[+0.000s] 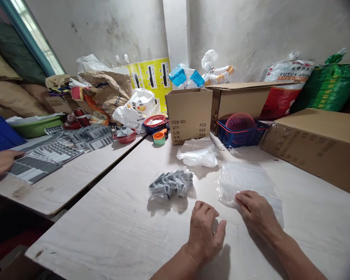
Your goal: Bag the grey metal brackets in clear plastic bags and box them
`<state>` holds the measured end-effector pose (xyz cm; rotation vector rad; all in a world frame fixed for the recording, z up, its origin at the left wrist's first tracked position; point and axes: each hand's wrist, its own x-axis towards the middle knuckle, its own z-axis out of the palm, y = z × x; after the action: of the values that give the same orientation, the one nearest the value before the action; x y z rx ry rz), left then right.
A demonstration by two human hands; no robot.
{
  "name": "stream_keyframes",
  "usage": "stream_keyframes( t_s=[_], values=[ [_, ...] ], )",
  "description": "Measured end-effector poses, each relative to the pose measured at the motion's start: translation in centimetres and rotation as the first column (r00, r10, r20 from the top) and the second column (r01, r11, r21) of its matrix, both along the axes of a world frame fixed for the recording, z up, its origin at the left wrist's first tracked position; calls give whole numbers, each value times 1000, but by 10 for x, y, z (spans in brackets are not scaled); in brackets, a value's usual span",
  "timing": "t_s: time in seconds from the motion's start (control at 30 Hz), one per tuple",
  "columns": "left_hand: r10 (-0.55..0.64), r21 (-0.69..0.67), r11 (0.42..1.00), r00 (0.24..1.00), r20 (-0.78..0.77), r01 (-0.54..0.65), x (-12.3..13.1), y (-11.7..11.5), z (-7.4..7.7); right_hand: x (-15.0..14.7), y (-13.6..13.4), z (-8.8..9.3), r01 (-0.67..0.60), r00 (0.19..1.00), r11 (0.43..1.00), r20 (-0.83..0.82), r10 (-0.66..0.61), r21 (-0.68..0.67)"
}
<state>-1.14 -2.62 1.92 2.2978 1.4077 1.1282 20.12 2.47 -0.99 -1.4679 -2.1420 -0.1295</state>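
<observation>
a co-worker's hand (2,162), cut off at left edge

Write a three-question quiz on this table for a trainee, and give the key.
1. True or false: the right hand rests on a clear plastic bag.
2. Which words are printed on the cardboard box nearest the table's far edge? A: FRAGILE. B: ITEM NO. C: THIS SIDE UP.
3. Which hand is nearer the bagged dark grey bundle?

Key: 1 true; 2 B; 3 left hand.
</observation>
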Motion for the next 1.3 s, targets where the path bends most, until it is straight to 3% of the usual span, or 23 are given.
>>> stream_keyframes(
  t_s=[0.37, 0.6, 0.8, 0.93, 1.03, 1.13, 1.23, 1.3],
  values=[
    [-6, -67, 998, 1000, -3, 6, 2, -4, -6, -11, -5, 3, -30, 999, 994, 9, 31, -101],
    [14, 2, 1000, 1000, -7, -14, -1, -1, -3, -12, -7, 5, -34, 999, 990, 16, 36, -134],
    [23, 25, 999, 1000, -6, -23, -3, 0, -5, -13, -5, 2, -43, 999, 992, 5, 44, -117],
    [61, 73, 995, 998, 15, -62, -8, 3, 9, -14, -5, 4, -48, 996, 999, -73, 46, -19],
    [182, 172, 966, 980, 79, -194, -31, 11, 30, -23, -11, 14, -73, 969, 997, -236, 72, 4],
    [339, 285, 883, 926, 163, -373, -74, 25, 43, -44, -20, 26, -170, 872, 976, -483, 84, -138],
    [468, 261, 812, 849, 245, -523, -125, 44, 37, -75, -19, 35, -365, 719, 894, -689, 94, -260],
    [543, 96, 794, 771, 334, -600, -151, 58, 25, -97, -10, 38, -459, 638, 836, -766, 76, -300]
  ],
)
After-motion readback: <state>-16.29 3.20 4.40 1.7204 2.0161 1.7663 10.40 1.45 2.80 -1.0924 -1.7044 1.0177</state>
